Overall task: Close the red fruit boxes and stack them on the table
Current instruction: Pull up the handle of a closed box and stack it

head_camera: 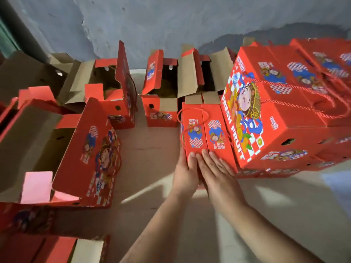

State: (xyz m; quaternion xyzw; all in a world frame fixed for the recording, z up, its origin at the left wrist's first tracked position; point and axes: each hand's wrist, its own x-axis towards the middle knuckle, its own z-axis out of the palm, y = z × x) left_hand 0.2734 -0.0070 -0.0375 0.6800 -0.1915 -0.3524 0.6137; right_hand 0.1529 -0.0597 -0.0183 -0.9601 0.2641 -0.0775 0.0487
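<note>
two bare hands, left hand [185, 172], right hand [218, 171], one closed red cardboard fruit box under them [206, 133], at least four open red fruit boxes [112, 92], closed-box stack [275, 111] count unclear

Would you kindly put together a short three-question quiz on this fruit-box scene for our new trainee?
1. True or false: the box under both hands has its top flaps closed.
2. Multiple choice: the stack of closed boxes stands to the A) left, B) right of that box.
3. Fill in: the large box at the near left is ____ (open/closed).

Key:
1. True. The left hand and right hand rest on its near end with straight fingers.
2. B.
3. Open.
</note>
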